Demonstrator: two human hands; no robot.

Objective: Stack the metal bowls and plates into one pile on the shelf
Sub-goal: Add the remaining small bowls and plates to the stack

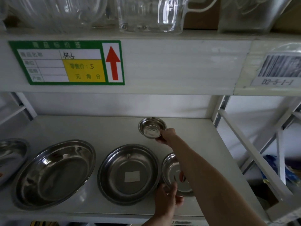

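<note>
The right hand [164, 135] is reaching to the back of the shelf [101, 129] and pinching the near rim of the small bowl [152, 127], which is tilting up. The left hand [167, 199] is closing its fingers on the front edge of the little plate [172, 170] under the right arm. Just left of that hand is sitting a middle plate [128, 174], then a big plate [55, 173] further left

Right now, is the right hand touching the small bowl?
Touching. The head view shows the right hand gripping the near rim of the small bowl, fingers under its edge.
</note>
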